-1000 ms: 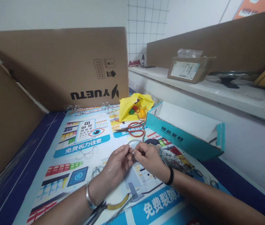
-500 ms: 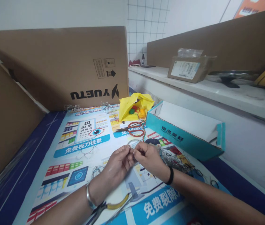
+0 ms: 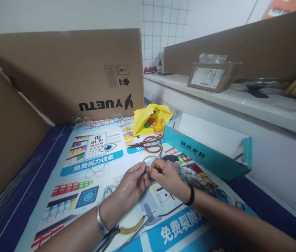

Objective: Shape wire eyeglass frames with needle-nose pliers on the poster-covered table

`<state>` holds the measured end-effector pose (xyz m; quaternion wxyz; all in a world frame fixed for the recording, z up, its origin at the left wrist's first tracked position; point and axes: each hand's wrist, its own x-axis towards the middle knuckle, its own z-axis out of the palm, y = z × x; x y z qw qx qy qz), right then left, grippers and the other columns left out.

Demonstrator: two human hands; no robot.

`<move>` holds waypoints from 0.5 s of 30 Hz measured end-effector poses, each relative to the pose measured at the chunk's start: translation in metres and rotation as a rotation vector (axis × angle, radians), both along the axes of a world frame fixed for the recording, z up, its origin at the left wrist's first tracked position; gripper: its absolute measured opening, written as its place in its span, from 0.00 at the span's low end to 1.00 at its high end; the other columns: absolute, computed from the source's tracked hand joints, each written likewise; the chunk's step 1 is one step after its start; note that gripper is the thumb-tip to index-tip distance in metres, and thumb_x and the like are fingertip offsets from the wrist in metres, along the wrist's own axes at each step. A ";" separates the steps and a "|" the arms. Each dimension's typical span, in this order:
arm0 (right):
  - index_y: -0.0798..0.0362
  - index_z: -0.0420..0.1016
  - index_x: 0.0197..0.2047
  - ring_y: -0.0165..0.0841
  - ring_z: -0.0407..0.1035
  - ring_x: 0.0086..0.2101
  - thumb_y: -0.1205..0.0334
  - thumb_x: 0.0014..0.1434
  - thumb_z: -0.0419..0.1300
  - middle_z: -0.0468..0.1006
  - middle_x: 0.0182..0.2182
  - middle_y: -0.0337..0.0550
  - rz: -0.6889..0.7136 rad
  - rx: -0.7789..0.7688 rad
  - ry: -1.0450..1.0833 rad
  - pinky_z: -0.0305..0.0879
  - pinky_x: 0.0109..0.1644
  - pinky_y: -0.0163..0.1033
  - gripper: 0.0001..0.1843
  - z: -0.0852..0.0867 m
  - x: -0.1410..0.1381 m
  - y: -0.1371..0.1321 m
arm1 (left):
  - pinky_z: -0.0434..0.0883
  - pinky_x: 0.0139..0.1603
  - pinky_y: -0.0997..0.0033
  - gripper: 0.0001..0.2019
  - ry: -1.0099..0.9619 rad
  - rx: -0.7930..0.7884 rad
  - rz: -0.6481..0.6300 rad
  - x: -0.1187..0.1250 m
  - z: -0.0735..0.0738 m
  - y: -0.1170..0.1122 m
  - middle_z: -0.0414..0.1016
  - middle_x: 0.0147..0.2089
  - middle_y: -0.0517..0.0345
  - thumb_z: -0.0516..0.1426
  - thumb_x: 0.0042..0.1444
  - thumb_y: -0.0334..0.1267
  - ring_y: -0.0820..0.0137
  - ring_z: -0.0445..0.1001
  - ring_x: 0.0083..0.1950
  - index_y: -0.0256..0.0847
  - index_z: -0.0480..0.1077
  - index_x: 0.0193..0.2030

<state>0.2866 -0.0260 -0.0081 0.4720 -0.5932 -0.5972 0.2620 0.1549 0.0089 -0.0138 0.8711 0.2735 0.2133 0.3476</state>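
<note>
My left hand (image 3: 134, 178) and my right hand (image 3: 166, 175) meet above the printed sheet, fingertips pinched almost together. Between them is a thin wire (image 3: 147, 166), mostly hidden by the fingers. A curved loop of it seems to show just beyond the fingertips. Red-handled scissors (image 3: 151, 144) lie open past the hands, with a coloured cord beside them. Near my left wrist rest pliers with yellow grips (image 3: 132, 226). A tangle of thin wire pieces (image 3: 193, 176) spreads to the right of my right hand.
At the back sits a yellow bag (image 3: 144, 120) with coloured yarn at its mouth. A turquoise shoe box (image 3: 205, 154) stands at the right, below a white shelf (image 3: 179, 81) carrying a small taped carton (image 3: 210, 77). Large cardboard (image 3: 66, 73) walls off the back left.
My hands stay almost in the same place, with only a slight shift of the fingertips. Everything else is unchanged.
</note>
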 end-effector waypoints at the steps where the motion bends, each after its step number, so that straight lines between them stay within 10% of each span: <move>1: 0.53 0.61 0.20 0.24 0.59 0.22 0.66 0.51 0.53 0.65 0.18 0.32 0.002 -0.004 0.005 0.55 0.26 0.29 0.10 0.000 0.000 0.000 | 0.68 0.33 0.77 0.07 -0.002 -0.007 0.001 0.000 0.000 0.000 0.65 0.24 0.61 0.59 0.54 0.34 0.78 0.66 0.27 0.34 0.67 0.28; 15: 0.53 0.61 0.20 0.24 0.58 0.22 0.65 0.50 0.54 0.64 0.18 0.32 0.056 -0.045 0.133 0.55 0.25 0.28 0.09 0.005 0.001 0.001 | 0.70 0.33 0.76 0.05 -0.022 -0.078 0.015 0.001 0.001 -0.002 0.68 0.25 0.60 0.59 0.53 0.31 0.78 0.68 0.26 0.33 0.67 0.29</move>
